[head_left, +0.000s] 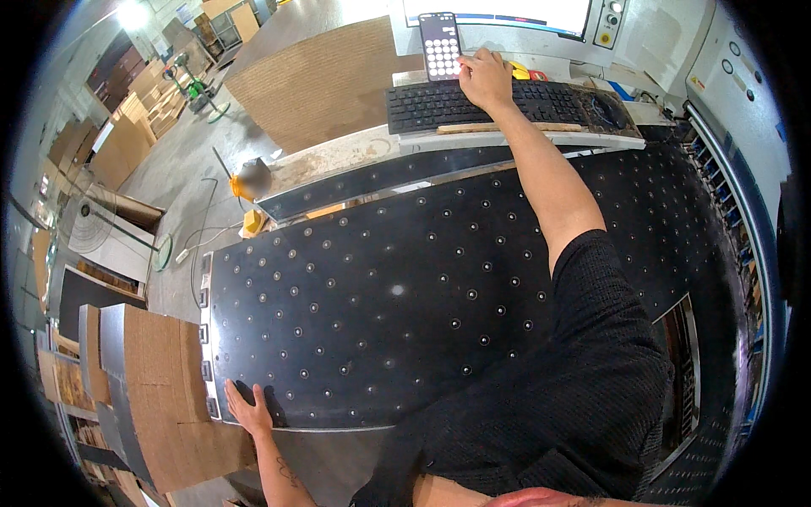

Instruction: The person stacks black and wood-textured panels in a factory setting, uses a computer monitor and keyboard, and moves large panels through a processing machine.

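A smartphone (442,51) with a calculator-like keypad on its screen stands propped behind the black keyboard (422,105). My right hand (487,80) reaches over the keyboard, a fingertip at the phone's right edge; its other fingers are partly bent and no held object shows. Fingers spread, my left hand (249,411) rests at the near left corner of the black table (380,317), which is studded with small round fittings.
A monitor (515,15) stands behind the phone. Beside the keyboard lies a dark mouse (610,111), with a yellow and red object (525,73) behind. Stacked brown boards (160,372) flank the table's left end; a large board (317,84) stands beyond. A fan (89,221) is farther left.
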Tool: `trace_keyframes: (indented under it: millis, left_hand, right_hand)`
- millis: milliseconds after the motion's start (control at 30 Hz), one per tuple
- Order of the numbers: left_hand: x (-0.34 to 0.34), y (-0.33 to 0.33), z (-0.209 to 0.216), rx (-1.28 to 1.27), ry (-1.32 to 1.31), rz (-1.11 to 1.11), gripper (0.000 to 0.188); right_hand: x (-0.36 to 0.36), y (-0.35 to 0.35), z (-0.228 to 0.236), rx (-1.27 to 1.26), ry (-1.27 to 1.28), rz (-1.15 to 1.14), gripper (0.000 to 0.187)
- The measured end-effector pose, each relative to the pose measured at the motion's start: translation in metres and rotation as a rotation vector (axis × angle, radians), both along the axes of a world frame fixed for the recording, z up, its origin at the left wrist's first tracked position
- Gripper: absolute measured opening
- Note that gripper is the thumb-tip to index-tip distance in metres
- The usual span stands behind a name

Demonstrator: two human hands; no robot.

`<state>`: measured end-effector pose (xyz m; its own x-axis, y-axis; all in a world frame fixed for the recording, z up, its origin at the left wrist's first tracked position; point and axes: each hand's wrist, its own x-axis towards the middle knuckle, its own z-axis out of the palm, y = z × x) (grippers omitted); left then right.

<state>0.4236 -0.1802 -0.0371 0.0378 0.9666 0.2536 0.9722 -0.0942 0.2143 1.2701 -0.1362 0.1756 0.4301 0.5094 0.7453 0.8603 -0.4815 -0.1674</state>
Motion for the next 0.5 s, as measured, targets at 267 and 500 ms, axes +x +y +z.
trace_keyframes:
  millis: [267,500]
  left_hand:
    - [0.006,0.0,0.004,-0.003,0.01,-0.016,0.084]
    - [0.011,-0.002,0.002,-0.016,0.005,-0.001,0.086]
  right_hand:
    - [-0.019,-0.006,0.008,0.051,-0.066,0.121,0.029]
    - [-0.071,0.006,0.009,0.098,-0.092,0.433,0.019]
